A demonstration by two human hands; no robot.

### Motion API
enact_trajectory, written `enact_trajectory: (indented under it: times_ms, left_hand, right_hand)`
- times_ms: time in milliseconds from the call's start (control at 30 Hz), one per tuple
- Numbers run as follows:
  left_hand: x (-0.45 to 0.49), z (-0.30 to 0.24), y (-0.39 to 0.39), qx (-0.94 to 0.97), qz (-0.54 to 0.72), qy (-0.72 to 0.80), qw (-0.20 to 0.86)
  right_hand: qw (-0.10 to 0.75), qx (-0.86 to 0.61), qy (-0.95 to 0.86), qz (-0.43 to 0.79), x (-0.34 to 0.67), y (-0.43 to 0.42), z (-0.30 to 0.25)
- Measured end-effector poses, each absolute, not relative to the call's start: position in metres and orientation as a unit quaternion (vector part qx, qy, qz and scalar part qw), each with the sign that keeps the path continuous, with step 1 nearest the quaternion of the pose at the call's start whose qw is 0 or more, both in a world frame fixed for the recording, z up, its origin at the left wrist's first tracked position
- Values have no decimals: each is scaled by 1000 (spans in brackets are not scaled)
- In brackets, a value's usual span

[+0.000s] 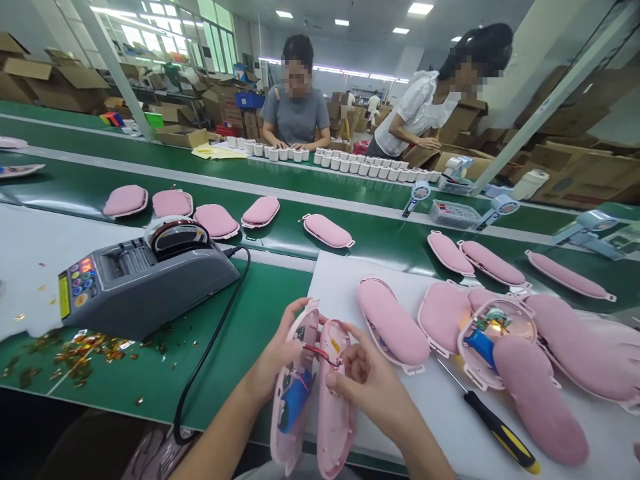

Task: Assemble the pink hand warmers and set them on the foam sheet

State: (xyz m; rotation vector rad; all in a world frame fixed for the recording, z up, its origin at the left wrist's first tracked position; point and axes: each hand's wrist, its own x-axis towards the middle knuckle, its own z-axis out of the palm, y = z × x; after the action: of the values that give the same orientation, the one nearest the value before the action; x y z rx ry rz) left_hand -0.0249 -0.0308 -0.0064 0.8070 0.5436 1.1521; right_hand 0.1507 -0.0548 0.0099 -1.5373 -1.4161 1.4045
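Note:
Near the front edge of the bench, a pink oval plastic case is held spread in two halves. My left hand [287, 347] grips the left half [286, 433], which contains a blue battery [295, 400] and a circuit board. Around the right half [336, 427], my right hand [357, 367] is closed, its thumb on the inner face near a piece of amber tape [335, 345]. Red and black wires [320, 355] run between the halves.
A grey tape dispenser [150, 280] with a black cable stands left, beside amber tape scraps [83, 353]. Several pink cases [393, 320] and a screwdriver [500, 427] lie right. Beyond the conveyor belt [280, 250], two people work near white cups [350, 163].

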Motion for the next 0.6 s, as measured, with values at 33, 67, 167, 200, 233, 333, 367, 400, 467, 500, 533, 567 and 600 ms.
enact_trajectory:
  times_ms: [33,67,167,200,233,333,367,400,467,500,533,567,600]
  left_hand:
    - [-25,-5,-29,405,527,220,714]
    - [-25,-2,-27,437,531,193,699]
    - [-24,10,-19,486,539,146,672]
    - [-24,13,-16,490,540,142,669]
    - [-25,15,-12,496,535,138,670]
    - [-32,16,-1,529,510,118,668]
    - [-36,16,1,551,506,136,650]
    - [-40,16,3,574,502,177,622]
    - [-47,17,1,595,488,297,566]
    - [-51,17,-2,591,474,343,555]
    - [-55,18,-6,582,459,368,562]
    - [-58,18,-11,573,446,373,578]
    - [-60,18,-15,569,439,372,588]
  right_hand:
    - [333,-585,-527,519,149,-53,11]
    - [358,-591,-532,489,149,-49,14]
    - [416,-617,-578,336,148,-36,21]
    - [429,-624,-590,278,148,-32,22]
    - [442,-626,-598,234,148,-28,22]
    - [475,-601,-594,246,145,-24,21]
    - [482,-597,-580,275,143,-24,21]
    - [488,-603,-560,291,140,-25,22]
    - [502,-640,-518,264,136,-26,24]
    - [510,-652,-507,243,133,-27,25]
    - [517,-649,-506,237,131,-27,26]
    - [522,-634,-513,252,129,-27,25]
    - [523,-610,-521,287,127,-27,23]
